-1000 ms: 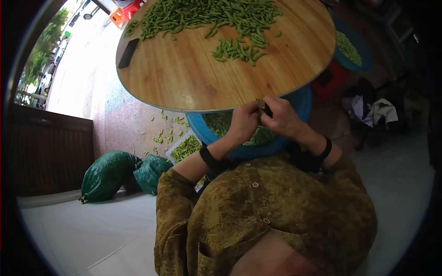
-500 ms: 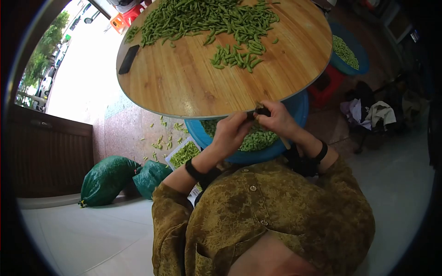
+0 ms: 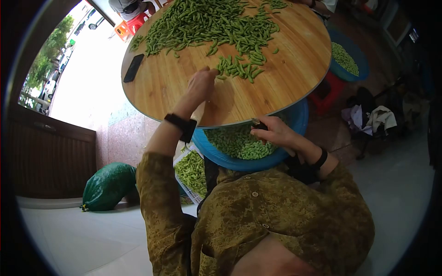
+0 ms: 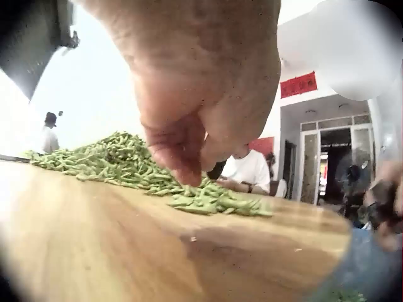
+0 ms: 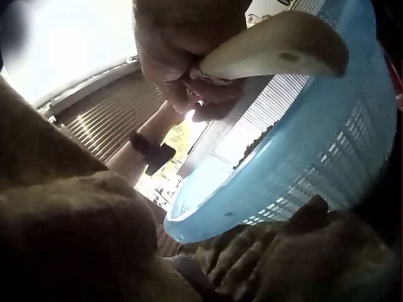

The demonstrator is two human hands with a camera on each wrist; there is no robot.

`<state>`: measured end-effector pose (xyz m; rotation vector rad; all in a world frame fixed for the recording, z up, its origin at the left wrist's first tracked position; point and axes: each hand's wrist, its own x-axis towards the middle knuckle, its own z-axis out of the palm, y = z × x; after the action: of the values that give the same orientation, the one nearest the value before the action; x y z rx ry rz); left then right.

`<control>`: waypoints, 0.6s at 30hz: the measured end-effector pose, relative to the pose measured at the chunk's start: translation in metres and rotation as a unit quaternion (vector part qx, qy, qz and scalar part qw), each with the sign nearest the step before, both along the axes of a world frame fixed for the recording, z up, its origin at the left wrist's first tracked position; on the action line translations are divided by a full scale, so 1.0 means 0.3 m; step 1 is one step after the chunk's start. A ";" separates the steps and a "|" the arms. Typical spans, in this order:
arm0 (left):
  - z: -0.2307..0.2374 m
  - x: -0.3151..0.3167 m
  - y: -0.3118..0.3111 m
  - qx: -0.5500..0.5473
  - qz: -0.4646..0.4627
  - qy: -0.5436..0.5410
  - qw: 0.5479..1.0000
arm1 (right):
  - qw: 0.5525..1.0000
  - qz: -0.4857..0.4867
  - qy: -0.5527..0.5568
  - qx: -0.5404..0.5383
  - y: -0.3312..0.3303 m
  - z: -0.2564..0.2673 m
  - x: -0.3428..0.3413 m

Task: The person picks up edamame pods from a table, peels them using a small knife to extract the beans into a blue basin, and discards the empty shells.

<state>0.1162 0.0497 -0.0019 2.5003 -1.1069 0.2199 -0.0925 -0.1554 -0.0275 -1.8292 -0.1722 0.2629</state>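
My left hand (image 3: 201, 85) reaches over the round wooden table (image 3: 170, 99), fingertips down at the near edge of a small group of green bean pods (image 3: 239, 68). In the left wrist view, the fingers (image 4: 182, 167) overlap those pods; whether they pinch one I cannot tell. My right hand (image 3: 276, 131) stays at the table's front edge and grips a knife by its pale handle (image 5: 277, 47), whose end has a hole. A short bit of blade (image 3: 256, 121) shows past the thumb. Below that hand, shelled green beans (image 3: 241, 145) lie in a blue plastic basket (image 3: 207, 154).
A large heap of pods (image 3: 193, 27) covers the table's far side, beside a black phone (image 3: 134, 68). A white crate of pods (image 3: 192, 177) and a green sack (image 3: 110, 186) stand at left. Another blue basin (image 3: 361, 60) is at right. People (image 4: 252, 170) sit across the table.
My left hand has left the right hand and moved forward and left over the table to the small group of pods. The right hand has stayed near the table edge with the knife.
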 end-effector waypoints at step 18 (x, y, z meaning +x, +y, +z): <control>0.011 -0.332 -0.058 -0.271 -0.002 0.340 0.900 | 0.882 -0.060 0.136 0.448 0.052 0.051 0.062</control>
<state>0.0168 0.0323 0.0013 1.8347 -0.6369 -0.2993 -0.0739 -0.1397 -0.0123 -0.8609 0.0261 0.2848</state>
